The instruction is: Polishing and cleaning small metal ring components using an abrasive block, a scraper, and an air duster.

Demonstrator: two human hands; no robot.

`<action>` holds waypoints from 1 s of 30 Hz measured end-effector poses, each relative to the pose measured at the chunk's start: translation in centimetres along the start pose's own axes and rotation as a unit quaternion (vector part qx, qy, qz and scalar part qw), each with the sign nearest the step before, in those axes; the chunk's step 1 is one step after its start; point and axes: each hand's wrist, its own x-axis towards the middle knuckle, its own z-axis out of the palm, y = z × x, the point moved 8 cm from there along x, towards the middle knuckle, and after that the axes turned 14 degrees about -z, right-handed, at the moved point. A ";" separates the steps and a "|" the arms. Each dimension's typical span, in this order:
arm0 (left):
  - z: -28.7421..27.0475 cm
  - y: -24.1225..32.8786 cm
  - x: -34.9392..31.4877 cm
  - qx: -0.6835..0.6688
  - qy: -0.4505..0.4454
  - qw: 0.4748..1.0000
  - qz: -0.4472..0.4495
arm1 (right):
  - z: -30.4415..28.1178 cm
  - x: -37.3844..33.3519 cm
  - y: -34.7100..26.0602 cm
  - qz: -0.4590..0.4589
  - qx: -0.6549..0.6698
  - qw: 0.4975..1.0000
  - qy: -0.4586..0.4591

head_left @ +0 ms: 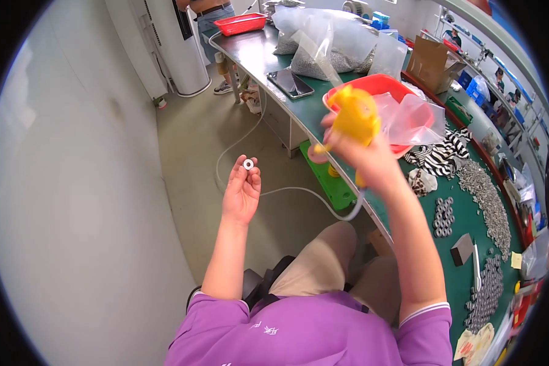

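My left hand (pixel 243 192) is raised over the floor, its fingertips pinching a small round metal ring (pixel 248 164) with a dark hole. My right hand (pixel 372 160), blurred by motion, is closed around a yellow air blow gun (pixel 357 116) at the edge of the green table. A pale hose (pixel 348 215) hangs below that hand and loops across the floor. Behind the blow gun stands a red plastic basin (pixel 396 85) with a clear plastic bag (pixel 412 119) in it. Similar rings (pixel 443 218) stand grouped on the table to the right.
More small metal parts lie in a heap (pixel 485 201) and a dense patch (pixel 487 293) on the green table, near a grey block (pixel 462 249). Farther back are a phone (pixel 290 83), filled plastic bags (pixel 323 58) and a red tray (pixel 240 24). Another person (pixel 216 30) stands at the far end.
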 end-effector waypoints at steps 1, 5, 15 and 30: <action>-1.0 0.6 -0.2 -0.006 -0.004 1.000 0.013 | 2.3 -2.1 0.3 0.039 -0.093 0.993 -0.067; -2.1 1.8 0.2 -0.062 -0.073 0.995 0.014 | 5.4 -9.4 2.8 0.060 -0.294 0.940 -0.164; -4.1 2.4 1.1 -0.001 -0.067 0.997 0.028 | 4.6 -13.1 5.7 0.201 -0.368 0.885 -0.204; -4.8 1.2 1.7 -0.009 -0.019 1.000 0.002 | 4.2 -13.8 6.2 0.145 -0.391 0.893 -0.167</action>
